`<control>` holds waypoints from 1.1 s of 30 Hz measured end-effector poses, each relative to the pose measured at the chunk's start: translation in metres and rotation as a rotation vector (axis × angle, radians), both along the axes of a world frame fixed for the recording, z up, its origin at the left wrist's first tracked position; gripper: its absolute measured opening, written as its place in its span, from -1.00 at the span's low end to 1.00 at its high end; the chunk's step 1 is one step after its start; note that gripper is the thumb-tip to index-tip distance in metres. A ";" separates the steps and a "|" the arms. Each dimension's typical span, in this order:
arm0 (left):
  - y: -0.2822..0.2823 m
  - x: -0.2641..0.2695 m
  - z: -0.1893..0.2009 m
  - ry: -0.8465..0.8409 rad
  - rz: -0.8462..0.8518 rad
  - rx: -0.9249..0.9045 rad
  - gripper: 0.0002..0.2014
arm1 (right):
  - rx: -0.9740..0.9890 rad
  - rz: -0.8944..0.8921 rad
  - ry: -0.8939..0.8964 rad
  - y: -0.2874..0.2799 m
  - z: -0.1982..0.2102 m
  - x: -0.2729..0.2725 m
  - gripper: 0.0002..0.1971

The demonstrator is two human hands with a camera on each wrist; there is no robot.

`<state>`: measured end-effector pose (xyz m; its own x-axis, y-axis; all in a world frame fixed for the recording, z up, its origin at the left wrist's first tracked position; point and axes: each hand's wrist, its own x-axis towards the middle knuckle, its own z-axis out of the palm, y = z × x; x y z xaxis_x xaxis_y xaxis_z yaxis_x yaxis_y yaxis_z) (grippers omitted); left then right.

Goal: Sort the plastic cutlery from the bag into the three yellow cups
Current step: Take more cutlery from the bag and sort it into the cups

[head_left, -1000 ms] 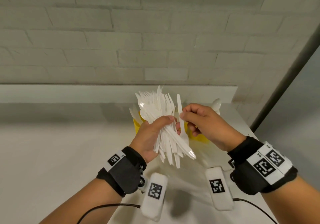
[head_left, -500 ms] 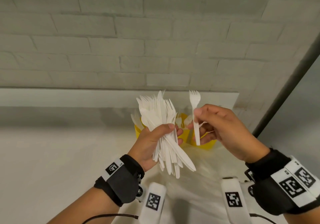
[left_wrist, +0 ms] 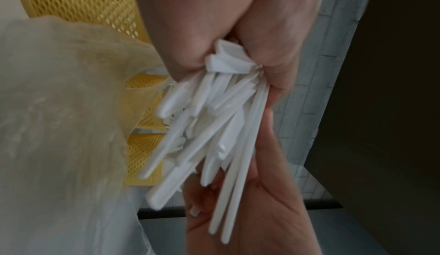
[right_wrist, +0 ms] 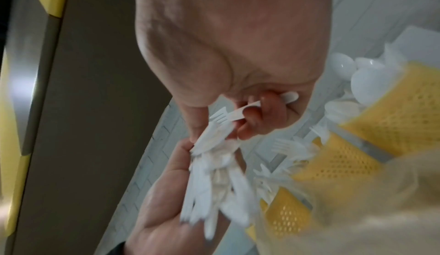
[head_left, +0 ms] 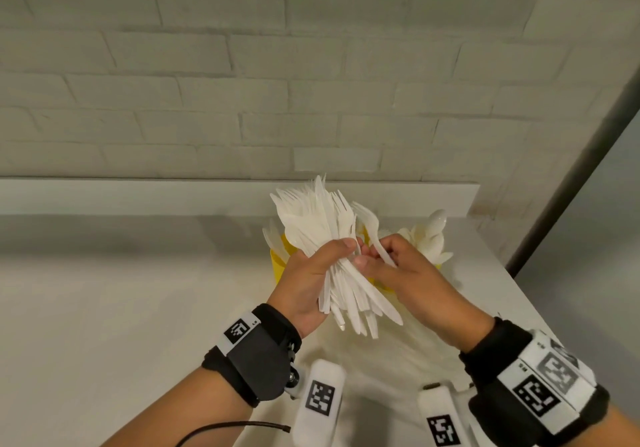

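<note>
- Left hand (head_left: 308, 284): fingers wrapped round a thick bundle of white cutlery (head_left: 322, 228), heads fanned up and away, handles pointing down toward the person.
- Right hand (head_left: 412, 273): touching the bundle's right side; curled fingers hold one fork (head_left: 372, 235) while thumb and forefinger pinch at another piece.
- Yellow cups (right_wrist: 345, 157): on the bench just beyond both hands, partly filled.
- Key relation: the fork's long axis is tilted, tines up-left; the cups lie forward and below, nearer the right hand.
</note>
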<state>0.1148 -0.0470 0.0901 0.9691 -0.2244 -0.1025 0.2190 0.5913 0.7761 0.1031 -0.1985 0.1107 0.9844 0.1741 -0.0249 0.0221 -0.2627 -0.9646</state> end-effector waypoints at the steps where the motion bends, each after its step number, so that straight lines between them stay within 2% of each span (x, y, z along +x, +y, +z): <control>1: 0.000 0.000 0.001 0.003 0.008 0.000 -0.62 | 0.016 0.002 -0.004 0.003 -0.001 -0.001 -0.68; 4: -0.002 0.001 0.000 0.009 0.027 -0.008 -0.66 | 0.047 -0.025 0.011 0.007 -0.004 -0.002 -0.66; 10: -0.005 0.002 0.005 -0.027 -0.004 0.005 -0.67 | 0.094 -0.048 -0.045 0.009 -0.005 0.003 -0.81; 14: -0.004 0.003 0.003 -0.034 0.003 -0.007 -0.77 | 0.030 -0.042 -0.150 0.009 -0.007 0.002 -0.82; 20: -0.007 0.003 -0.005 -0.035 0.039 0.003 -0.85 | -0.131 0.006 -0.196 0.009 -0.011 0.002 -0.68; 25: -0.010 0.000 -0.003 -0.035 0.041 0.020 -0.83 | -0.173 0.084 -0.166 0.012 -0.010 0.001 -0.70; 28: -0.010 -0.002 -0.004 -0.040 0.032 0.033 -0.73 | -0.173 0.181 -0.150 0.009 -0.006 0.005 -0.65; 30: -0.010 -0.002 -0.003 -0.070 0.016 0.048 -0.79 | -0.090 0.238 -0.128 0.003 -0.003 0.007 -0.79; 32: -0.009 -0.002 -0.001 -0.078 0.012 0.038 -0.86 | 0.000 0.290 -0.049 -0.005 0.000 0.006 -0.60; 33: -0.008 -0.002 0.001 -0.076 0.009 0.019 -0.88 | 0.029 0.292 -0.008 -0.011 -0.003 0.008 -0.58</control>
